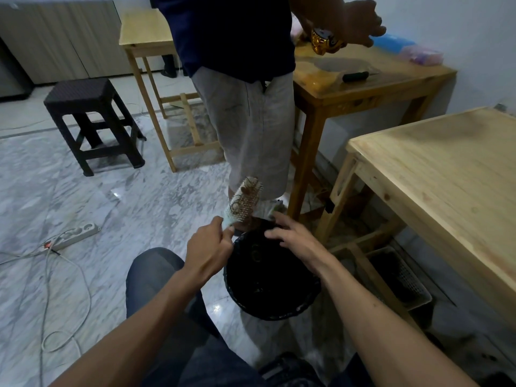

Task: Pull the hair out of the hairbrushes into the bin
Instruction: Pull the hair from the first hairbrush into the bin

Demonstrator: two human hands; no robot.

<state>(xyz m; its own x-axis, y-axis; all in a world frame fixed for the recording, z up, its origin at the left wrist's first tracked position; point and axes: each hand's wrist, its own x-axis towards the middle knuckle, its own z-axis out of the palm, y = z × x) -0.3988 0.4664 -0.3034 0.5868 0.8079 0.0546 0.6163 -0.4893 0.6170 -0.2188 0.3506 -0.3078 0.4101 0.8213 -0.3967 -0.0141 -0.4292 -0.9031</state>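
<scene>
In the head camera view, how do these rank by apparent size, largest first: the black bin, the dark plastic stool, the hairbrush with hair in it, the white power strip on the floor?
1. Round black bin and dark plastic stool: similar; the bin is nearer, so unsure.
2. White power strip and pale round hairbrush with tangled hair, held by the left hand: look alike, not ranked.

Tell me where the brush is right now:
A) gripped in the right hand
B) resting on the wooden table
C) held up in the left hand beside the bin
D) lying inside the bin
C: the left hand grips the brush by its handle, hair still tangled in the bristles, just beyond the bin; the right hand hovers over the bin with loose fingers.
</scene>
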